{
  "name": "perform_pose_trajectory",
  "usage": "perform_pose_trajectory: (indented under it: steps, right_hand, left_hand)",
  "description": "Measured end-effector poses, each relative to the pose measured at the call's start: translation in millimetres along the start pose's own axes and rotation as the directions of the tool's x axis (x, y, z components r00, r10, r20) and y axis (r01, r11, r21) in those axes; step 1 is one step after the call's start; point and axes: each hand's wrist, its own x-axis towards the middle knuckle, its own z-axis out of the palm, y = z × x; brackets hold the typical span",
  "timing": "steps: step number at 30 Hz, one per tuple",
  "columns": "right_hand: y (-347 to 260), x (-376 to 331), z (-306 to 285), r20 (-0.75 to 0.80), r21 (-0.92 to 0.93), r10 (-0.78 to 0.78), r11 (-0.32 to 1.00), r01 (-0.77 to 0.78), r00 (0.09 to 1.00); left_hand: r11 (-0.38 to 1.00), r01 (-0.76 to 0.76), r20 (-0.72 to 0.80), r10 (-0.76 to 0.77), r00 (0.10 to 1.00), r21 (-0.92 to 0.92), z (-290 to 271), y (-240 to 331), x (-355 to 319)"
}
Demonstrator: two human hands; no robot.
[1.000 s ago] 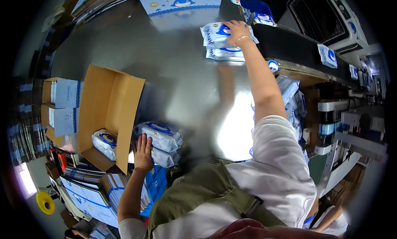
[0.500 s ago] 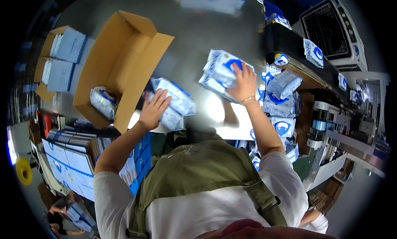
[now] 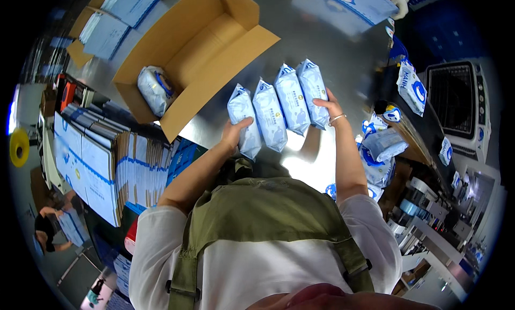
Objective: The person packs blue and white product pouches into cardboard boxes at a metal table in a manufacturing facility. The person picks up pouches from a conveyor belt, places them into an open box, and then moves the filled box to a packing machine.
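A row of several white-and-blue soft packs of wipes [image 3: 270, 114] stands on edge, side by side, between my two hands over the metal table. My left hand [image 3: 235, 134] presses on the leftmost pack [image 3: 243, 108], thumb across its near face. On the other end, my right hand [image 3: 330, 107] grips the rightmost pack [image 3: 313, 90], with the thumb in front and the fingers behind. Left of the row is an open brown carton [image 3: 222, 76], tilted, with one wipes pack [image 3: 154, 92] lying inside its near end.
Loose packs [image 3: 383, 146] pile up at the right, beside a dark conveyor [image 3: 421, 135] carrying more packs. Flattened blue-and-white cartons [image 3: 91, 165] stand stacked at the left. Filled boxes [image 3: 110, 36] sit at far left. A gloved hand [image 3: 401, 1] touches a blue box [image 3: 348, 6] at the far side.
Both hands have gone from lying on separate packs on the table to squeezing them together as one upright row. The view has turned, and a gloved hand now shows at the far box.
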Motion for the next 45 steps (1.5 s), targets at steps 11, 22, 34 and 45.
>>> perform_pose_trajectory:
  steps: [11, 22, 34, 45]
  right_hand:
    - [-73, -48, -23, 0.008, 0.582, -0.48, 0.715, 0.387, 0.877]
    - [-215, 147, 190, 0.217, -0.651, -0.628, 0.477, 0.59, 0.747]
    - [-194, 218, 209, 0.2, -0.929, -0.469, 0.187, 0.318, 0.86]
    - [-57, -61, 267, 0.381, -0.092, 0.261, 0.965, -0.245, 0.887]
  left_hand:
    - [0.55, -0.819, 0.156, 0.805, 0.572, 0.163, 17, 75, -112]
    - [0.507, -0.638, -0.222, 0.851, 0.475, 0.579, -106, 183, -22]
    - [-0.265, -0.045, 0.238, 0.762, 0.602, 0.963, -104, 124, -35]
    - [-0.059, 0.212, -0.048, 0.883, 0.466, 0.975, -216, 178, -132]
